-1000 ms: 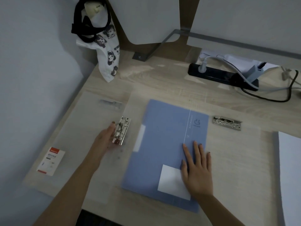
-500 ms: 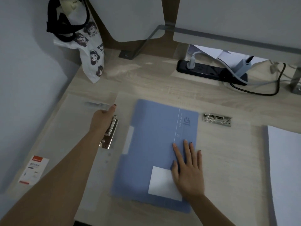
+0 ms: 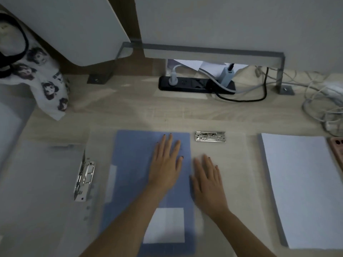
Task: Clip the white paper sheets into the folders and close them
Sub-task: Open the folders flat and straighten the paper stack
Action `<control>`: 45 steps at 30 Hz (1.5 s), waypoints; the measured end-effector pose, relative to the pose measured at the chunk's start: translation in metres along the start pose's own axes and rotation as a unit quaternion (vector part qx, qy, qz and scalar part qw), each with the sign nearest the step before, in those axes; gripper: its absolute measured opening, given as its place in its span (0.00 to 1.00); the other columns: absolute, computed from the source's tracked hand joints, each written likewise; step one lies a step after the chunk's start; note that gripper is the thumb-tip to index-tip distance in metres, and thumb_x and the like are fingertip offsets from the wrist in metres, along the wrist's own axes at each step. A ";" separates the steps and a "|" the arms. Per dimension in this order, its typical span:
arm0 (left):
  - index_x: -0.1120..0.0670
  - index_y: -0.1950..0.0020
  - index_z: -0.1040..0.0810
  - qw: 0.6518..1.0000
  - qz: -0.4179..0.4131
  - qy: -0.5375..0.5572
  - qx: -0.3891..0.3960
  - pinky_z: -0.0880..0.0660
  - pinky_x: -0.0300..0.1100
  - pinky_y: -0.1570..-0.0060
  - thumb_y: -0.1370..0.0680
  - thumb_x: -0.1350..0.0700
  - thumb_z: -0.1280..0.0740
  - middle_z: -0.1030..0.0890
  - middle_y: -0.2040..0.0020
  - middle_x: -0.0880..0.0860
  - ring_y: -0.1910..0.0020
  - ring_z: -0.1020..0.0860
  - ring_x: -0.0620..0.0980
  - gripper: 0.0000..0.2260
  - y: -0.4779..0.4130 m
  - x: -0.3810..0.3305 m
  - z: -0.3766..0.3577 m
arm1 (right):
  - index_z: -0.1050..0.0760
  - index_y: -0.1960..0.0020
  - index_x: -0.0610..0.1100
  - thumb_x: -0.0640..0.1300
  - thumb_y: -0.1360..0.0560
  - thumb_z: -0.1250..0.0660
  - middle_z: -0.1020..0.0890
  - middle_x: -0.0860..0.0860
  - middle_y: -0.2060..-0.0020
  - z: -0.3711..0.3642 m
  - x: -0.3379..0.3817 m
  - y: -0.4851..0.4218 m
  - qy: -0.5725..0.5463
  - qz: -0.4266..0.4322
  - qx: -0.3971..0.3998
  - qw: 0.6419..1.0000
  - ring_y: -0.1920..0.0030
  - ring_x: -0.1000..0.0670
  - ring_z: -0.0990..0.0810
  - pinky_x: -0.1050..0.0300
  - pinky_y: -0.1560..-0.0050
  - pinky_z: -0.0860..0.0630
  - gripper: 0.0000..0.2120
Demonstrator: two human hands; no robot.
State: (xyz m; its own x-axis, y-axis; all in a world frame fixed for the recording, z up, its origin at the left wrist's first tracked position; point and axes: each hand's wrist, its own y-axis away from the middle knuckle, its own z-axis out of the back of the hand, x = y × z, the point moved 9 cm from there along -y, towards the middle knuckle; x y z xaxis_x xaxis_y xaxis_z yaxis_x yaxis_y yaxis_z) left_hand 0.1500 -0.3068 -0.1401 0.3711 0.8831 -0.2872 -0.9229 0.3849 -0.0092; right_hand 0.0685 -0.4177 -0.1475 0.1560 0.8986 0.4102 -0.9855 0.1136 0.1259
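A blue folder cover lies flat in the middle of the desk, with a white label near its front edge. My left hand rests flat on its right part, fingers spread. My right hand lies flat on a clear folder sheet just right of the blue edge. A metal clip stands raised on a clear open folder at the left. A second metal clip lies flat behind my right hand. A stack of white paper sheets sits at the right.
A black power strip with plugs and cables lies at the back. Tangled white cables fill the back right corner. A printed cloth bag hangs at the back left. A pink object shows at the right edge.
My left hand let go of the left clip and moved right onto the blue cover. My right hand slid off the cover onto the clear sheet. The camera swung to the right.
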 end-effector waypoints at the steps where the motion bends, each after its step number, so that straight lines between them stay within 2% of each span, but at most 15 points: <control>1: 0.56 0.32 0.30 1.000 0.008 -0.015 0.018 0.45 0.51 0.32 0.20 0.47 0.53 0.30 0.30 0.59 0.29 0.36 0.58 0.23 0.000 -0.004 -0.010 | 0.49 0.25 0.47 0.59 0.23 0.61 0.49 0.44 0.24 0.003 -0.006 -0.005 0.002 -0.013 0.005 1.000 0.25 0.52 0.57 0.60 0.29 0.69 0.30; 5: 0.54 0.27 0.38 0.997 0.025 -0.048 0.046 0.48 0.55 0.30 0.20 0.44 0.58 0.37 0.26 0.57 0.26 0.42 0.57 0.26 0.003 -0.006 -0.028 | 0.49 0.25 0.47 0.59 0.28 0.62 0.52 0.44 0.24 0.018 -0.027 -0.029 0.005 -0.054 0.006 0.999 0.24 0.46 0.55 0.54 0.28 0.63 0.34; 8: 0.53 0.25 0.42 0.998 0.021 -0.053 0.037 0.49 0.54 0.29 0.20 0.42 0.58 0.41 0.24 0.56 0.25 0.46 0.56 0.27 0.004 -0.007 -0.028 | 0.48 0.25 0.48 0.58 0.27 0.60 0.51 0.44 0.24 0.021 -0.033 -0.048 0.007 -0.059 -0.011 0.998 0.24 0.45 0.54 0.49 0.27 0.59 0.32; 11: 0.53 0.25 0.44 0.998 0.021 -0.053 0.022 0.51 0.54 0.28 0.21 0.41 0.55 0.43 0.24 0.56 0.24 0.50 0.55 0.27 0.004 -0.007 -0.026 | 0.50 0.24 0.49 0.57 0.25 0.59 0.52 0.44 0.24 0.021 -0.032 -0.058 -0.002 -0.065 -0.028 0.997 0.24 0.45 0.56 0.49 0.27 0.60 0.31; 16: 0.53 0.25 0.44 0.999 0.022 -0.047 0.017 0.50 0.54 0.28 0.21 0.42 0.51 0.44 0.23 0.55 0.24 0.49 0.54 0.27 0.003 -0.006 -0.026 | 0.48 0.25 0.51 0.56 0.23 0.56 0.49 0.42 0.24 0.021 -0.029 -0.067 0.004 -0.062 -0.047 0.997 0.24 0.43 0.55 0.50 0.27 0.63 0.27; 21: 0.52 0.24 0.45 0.999 0.026 -0.042 0.019 0.52 0.53 0.28 0.22 0.42 0.50 0.44 0.23 0.55 0.24 0.50 0.53 0.28 0.002 -0.006 -0.026 | 0.45 0.26 0.53 0.53 0.22 0.50 0.44 0.40 0.25 0.024 -0.026 -0.077 0.063 -0.044 -0.067 0.995 0.25 0.41 0.49 0.43 0.27 0.56 0.24; 24: 0.52 0.24 0.45 0.998 0.026 -0.046 0.024 0.51 0.53 0.28 0.21 0.41 0.52 0.45 0.23 0.55 0.24 0.51 0.53 0.27 0.002 -0.006 -0.026 | 0.42 0.27 0.52 0.53 0.21 0.49 0.39 0.40 0.27 0.022 -0.016 -0.083 0.077 -0.015 -0.072 0.994 0.26 0.39 0.45 0.41 0.28 0.49 0.23; 26: 0.52 0.24 0.45 0.998 0.024 -0.043 0.025 0.51 0.53 0.28 0.21 0.41 0.54 0.44 0.23 0.55 0.24 0.51 0.53 0.27 0.002 -0.006 -0.027 | 0.42 0.27 0.52 0.52 0.21 0.49 0.38 0.40 0.27 0.020 -0.015 -0.085 0.078 -0.014 -0.078 0.994 0.26 0.39 0.45 0.42 0.28 0.46 0.23; 29: 0.52 0.24 0.46 0.999 0.026 -0.037 0.024 0.50 0.54 0.28 0.21 0.41 0.53 0.44 0.23 0.55 0.24 0.51 0.53 0.27 0.002 -0.005 -0.027 | 0.40 0.27 0.52 0.52 0.21 0.49 0.38 0.40 0.27 0.018 -0.016 -0.085 0.069 -0.016 -0.079 0.994 0.26 0.39 0.46 0.44 0.29 0.49 0.22; 35: 0.52 0.24 0.46 0.998 0.031 -0.035 0.034 0.50 0.53 0.28 0.21 0.41 0.52 0.45 0.23 0.55 0.24 0.51 0.53 0.28 0.002 -0.004 -0.029 | 0.31 0.32 0.50 0.49 0.22 0.49 0.32 0.39 0.30 0.023 -0.015 -0.088 0.037 -0.033 -0.086 0.995 0.28 0.37 0.39 0.38 0.31 0.39 0.20; 39: 0.51 0.24 0.46 0.998 0.030 -0.036 0.038 0.50 0.53 0.28 0.21 0.41 0.53 0.45 0.23 0.55 0.24 0.50 0.53 0.27 0.002 -0.005 -0.028 | 0.33 0.31 0.50 0.47 0.22 0.49 0.33 0.40 0.30 0.033 -0.016 -0.085 -0.011 -0.036 -0.110 0.993 0.28 0.39 0.39 0.42 0.31 0.38 0.20; 41: 0.51 0.24 0.45 0.998 0.032 -0.033 0.037 0.49 0.53 0.28 0.22 0.41 0.50 0.44 0.23 0.55 0.24 0.49 0.53 0.27 0.002 -0.005 -0.027 | 0.32 0.32 0.49 0.46 0.22 0.46 0.30 0.42 0.32 0.043 -0.018 -0.087 -0.057 -0.049 -0.126 0.989 0.31 0.41 0.34 0.46 0.32 0.36 0.18; 43: 0.51 0.25 0.44 0.998 0.032 -0.030 0.034 0.48 0.53 0.29 0.22 0.42 0.49 0.43 0.23 0.54 0.24 0.49 0.53 0.27 0.001 -0.005 -0.025 | 0.29 0.38 0.46 0.45 0.22 0.43 0.23 0.45 0.41 0.061 -0.021 -0.090 -0.094 -0.055 -0.160 0.981 0.40 0.44 0.26 0.51 0.40 0.30 0.14; 45: 0.51 0.25 0.44 0.998 0.032 -0.032 0.032 0.48 0.53 0.29 0.22 0.42 0.49 0.43 0.24 0.54 0.24 0.50 0.52 0.27 0.001 -0.005 -0.024 | 0.27 0.43 0.45 0.44 0.22 0.41 0.20 0.49 0.49 0.076 -0.032 -0.093 -0.146 -0.085 -0.186 0.968 0.48 0.48 0.24 0.56 0.52 0.31 0.09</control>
State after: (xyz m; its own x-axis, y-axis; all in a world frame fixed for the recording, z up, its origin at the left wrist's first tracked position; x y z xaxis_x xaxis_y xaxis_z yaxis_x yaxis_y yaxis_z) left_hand 0.1445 -0.3175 -0.1621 0.3197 0.9207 -0.2240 -0.9371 0.3422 0.0689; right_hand 0.1599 -0.4891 -0.1041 0.2762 0.7016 0.6569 -0.8911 0.4430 -0.0983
